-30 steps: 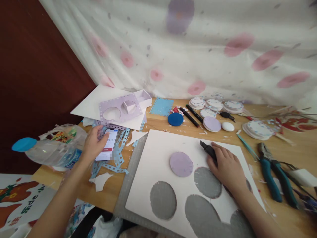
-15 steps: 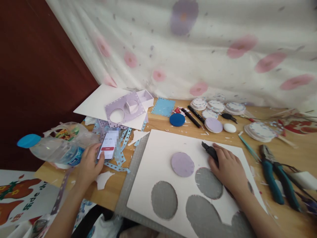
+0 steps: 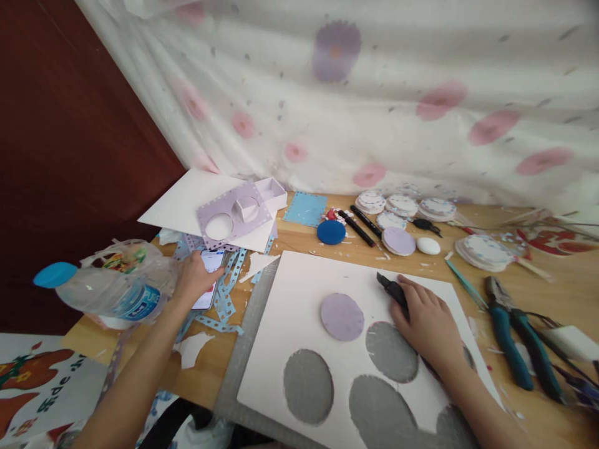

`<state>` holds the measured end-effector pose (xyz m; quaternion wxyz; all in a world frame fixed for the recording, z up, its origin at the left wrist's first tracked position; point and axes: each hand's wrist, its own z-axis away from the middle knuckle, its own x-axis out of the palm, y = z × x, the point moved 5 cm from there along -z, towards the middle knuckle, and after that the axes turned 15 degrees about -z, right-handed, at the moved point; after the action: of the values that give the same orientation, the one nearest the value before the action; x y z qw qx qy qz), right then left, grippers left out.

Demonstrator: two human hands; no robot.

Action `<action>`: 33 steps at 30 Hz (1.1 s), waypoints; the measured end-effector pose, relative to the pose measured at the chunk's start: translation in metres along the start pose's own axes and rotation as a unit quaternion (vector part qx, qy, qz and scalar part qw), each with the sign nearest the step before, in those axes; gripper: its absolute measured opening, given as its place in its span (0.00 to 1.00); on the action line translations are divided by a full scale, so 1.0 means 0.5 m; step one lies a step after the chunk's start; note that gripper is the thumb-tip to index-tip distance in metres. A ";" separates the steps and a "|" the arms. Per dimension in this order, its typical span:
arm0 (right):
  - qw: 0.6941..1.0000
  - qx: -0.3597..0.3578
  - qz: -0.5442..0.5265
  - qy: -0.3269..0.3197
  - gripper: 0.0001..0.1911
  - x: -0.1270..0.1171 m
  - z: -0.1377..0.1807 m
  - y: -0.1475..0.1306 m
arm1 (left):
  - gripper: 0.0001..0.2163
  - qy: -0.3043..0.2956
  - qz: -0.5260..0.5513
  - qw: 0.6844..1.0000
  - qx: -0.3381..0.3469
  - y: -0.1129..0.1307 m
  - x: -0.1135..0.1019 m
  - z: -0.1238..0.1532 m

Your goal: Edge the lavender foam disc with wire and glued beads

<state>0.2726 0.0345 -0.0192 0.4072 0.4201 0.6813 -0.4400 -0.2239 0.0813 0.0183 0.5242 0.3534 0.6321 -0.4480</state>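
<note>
The knife [image 3: 397, 295] rests over the white board [image 3: 266, 337], near the board's far right edge, its head angled away from the wearer. The right hand [image 3: 427, 321] has its grip wrapped around the handle and lies on the board beside one of several round holes. A lilac disc [image 3: 342, 317] sits on the board, left of the knife and well apart from it.

The left hand [image 3: 199, 277] is over the phone [image 3: 202, 302], thumb across the screen; the fingers hide too much to say whether its grip holds the phone or merely touches it. The step in hand looks like tending to the phone while the knife waits. A further cut would call for the left hand on the board to steady it, clear of the blade's path.

Beneath the board lies a grey mat [image 3: 231, 374] on a wooden counter [image 3: 555, 296]. Blue strips [image 3: 224, 305] and a bottle [image 3: 103, 299] crowd the left side. Beyond the board are a blue disc [image 3: 331, 232], markers [image 3: 356, 228] and stacked discs [image 3: 484, 252]; pliers [image 3: 503, 324] lie to the right. A flowered curtain [image 3: 327, 131] hangs behind, meeting a dark red panel [image 3: 70, 156].
</note>
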 end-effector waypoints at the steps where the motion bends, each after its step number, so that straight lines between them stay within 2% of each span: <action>1: 1.000 -0.001 0.000 0.002 0.16 0.000 0.000 0.000 | 0.37 -0.001 -0.002 1.000 0.001 0.001 0.000 0.000; 5: 1.000 -0.004 -0.003 0.007 0.16 -0.003 0.000 -0.001 | 0.37 0.006 0.001 1.000 0.005 0.002 -0.005 0.009; 10: 1.000 -0.003 -0.009 0.010 0.15 -0.005 0.000 -0.003 | 0.37 -0.002 0.001 1.000 -0.026 -0.006 -0.011 0.021; 15: 1.000 -0.004 -0.003 0.005 0.15 -0.004 -0.001 -0.002 | 0.37 -0.006 -0.007 1.000 -0.013 -0.010 -0.004 0.022; 17: 1.000 -0.001 -0.005 0.002 0.15 -0.003 -0.001 -0.001 | 0.35 0.006 -0.024 1.000 -0.002 -0.006 -0.003 0.023; 19: 1.000 0.002 -0.011 0.001 0.15 -0.003 -0.001 -0.001 | 0.30 0.044 -0.032 0.998 0.016 0.002 -0.012 0.024; 22: 1.000 0.004 -0.013 0.004 0.15 -0.004 -0.002 -0.003 | 0.21 0.071 0.007 0.994 0.077 0.026 -0.029 0.015; 25: 1.000 0.005 -0.008 0.006 0.15 -0.004 -0.002 -0.003 | 0.16 0.018 0.042 0.990 0.136 0.052 -0.029 -0.013; 27: 1.000 0.007 -0.005 0.004 0.15 -0.004 -0.002 -0.003 | 0.14 -0.017 0.053 0.987 0.148 0.065 -0.024 -0.036; 33: 1.000 0.009 0.000 -0.003 0.15 -0.005 -0.003 -0.003 | 0.10 -0.079 0.093 0.989 0.083 0.064 -0.002 -0.087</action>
<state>0.2718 0.0349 -0.0160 0.4055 0.4222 0.6761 -0.4474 -0.2096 0.1332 0.0150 0.5805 0.4161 0.5141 -0.4749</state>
